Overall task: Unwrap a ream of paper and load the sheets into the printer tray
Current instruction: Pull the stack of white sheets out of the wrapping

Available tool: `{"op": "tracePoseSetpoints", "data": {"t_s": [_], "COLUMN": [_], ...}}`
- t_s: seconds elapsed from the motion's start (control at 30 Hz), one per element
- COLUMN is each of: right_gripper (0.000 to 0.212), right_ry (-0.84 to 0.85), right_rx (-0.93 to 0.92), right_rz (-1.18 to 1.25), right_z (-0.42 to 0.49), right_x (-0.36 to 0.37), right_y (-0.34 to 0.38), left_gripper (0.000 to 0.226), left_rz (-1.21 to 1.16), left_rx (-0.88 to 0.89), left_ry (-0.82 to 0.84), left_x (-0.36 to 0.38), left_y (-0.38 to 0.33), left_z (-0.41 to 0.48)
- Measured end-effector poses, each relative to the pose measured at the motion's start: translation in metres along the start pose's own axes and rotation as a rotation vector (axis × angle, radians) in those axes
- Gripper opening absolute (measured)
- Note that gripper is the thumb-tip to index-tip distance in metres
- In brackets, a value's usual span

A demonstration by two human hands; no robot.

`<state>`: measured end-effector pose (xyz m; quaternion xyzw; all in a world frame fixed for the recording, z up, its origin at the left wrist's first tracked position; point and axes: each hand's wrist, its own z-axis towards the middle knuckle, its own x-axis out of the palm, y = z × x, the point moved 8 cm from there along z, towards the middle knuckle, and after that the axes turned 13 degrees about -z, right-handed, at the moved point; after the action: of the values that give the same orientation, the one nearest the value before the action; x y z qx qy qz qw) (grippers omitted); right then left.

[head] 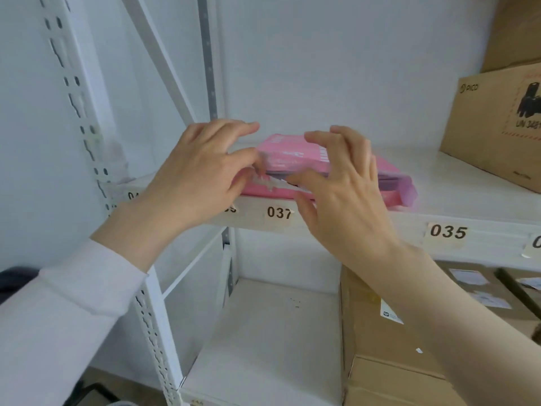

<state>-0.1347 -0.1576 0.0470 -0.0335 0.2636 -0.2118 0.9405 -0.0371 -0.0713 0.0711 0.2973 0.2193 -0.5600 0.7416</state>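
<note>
A ream of paper in a pink wrapper lies flat on a white shelf, near its front edge above the label 037. The wrapper's near end is torn, and a ragged white strip shows there. My left hand sits at the ream's left end, its fingertips pinching the torn flap. My right hand arches over the ream's front, thumb under the tear and fingers spread on top. The ream's near long side is hidden behind my right hand. No printer tray is in view.
Brown cardboard boxes stand on the same shelf at the far right. More boxes fill the right half of the lower shelf. A white perforated upright rises at the left. Number labels such as 035 line the shelf edge.
</note>
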Motion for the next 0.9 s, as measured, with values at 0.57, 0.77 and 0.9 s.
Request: {"op": "tracePoseSetpoints", "data": {"t_s": [0.57,0.77,0.9], "right_gripper": [0.008,0.008,0.007], "right_ry": [-0.043,-0.040,-0.021], "right_rx": [-0.028,-0.061,-0.060], "right_rz": [0.127,0.139,0.141], "right_z": [0.010,0.009,0.004], "right_x": [0.006,0.006,0.009], "right_y": [0.013,0.013,0.016], "left_gripper": [0.030,0.030,0.037], "left_rz": [0.037,0.107,0.017], "left_rx": [0.143,0.186,0.129], "left_ry": [0.109,0.146,0.148], "left_x": [0.003,0.003,-0.003], "left_y": [0.004,0.007,0.016], "left_z": [0.008,0.012,0.007]}}
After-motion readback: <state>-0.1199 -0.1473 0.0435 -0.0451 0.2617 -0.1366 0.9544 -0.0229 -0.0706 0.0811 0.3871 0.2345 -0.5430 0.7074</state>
